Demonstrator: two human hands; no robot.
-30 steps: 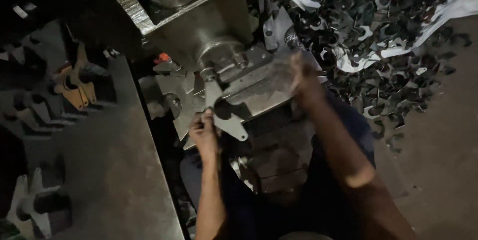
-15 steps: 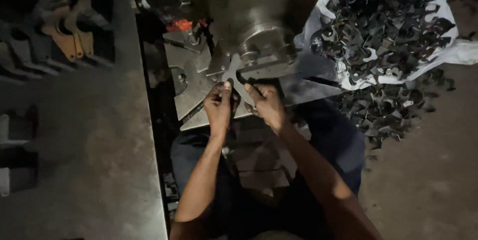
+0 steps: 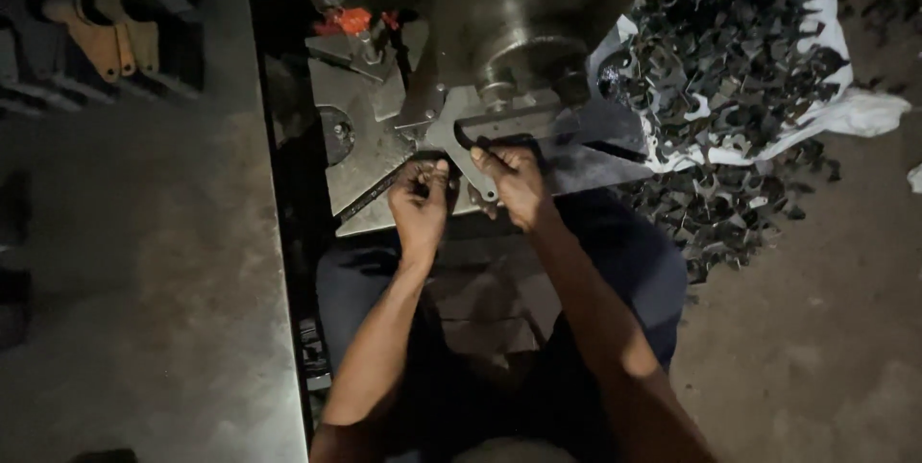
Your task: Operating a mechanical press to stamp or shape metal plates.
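Work under way at metal press fixture (image 3: 451, 127): one small dark forged blank (image 3: 499, 143) at plate slot, seating not yet confirmed. Big heap of similar blanks (image 3: 730, 50) on white sack (image 3: 864, 112), right side, apparently unprocessed; bulk seems left. Left hand (image 3: 421, 202) curled, fingertips pinched at plate edge, contents hidden. Right hand (image 3: 514, 180) closed around blank, thumb on top. Hands close together, just apart.

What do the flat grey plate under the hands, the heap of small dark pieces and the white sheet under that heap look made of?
Flat grey plate: likely steel, dull with worn scuffs and pale edges. Heap of small dark pieces: probably stamped metal, dark, faint glints; too dim to confirm. White sheet: looks like cloth or woven sacking, since it creases softly.
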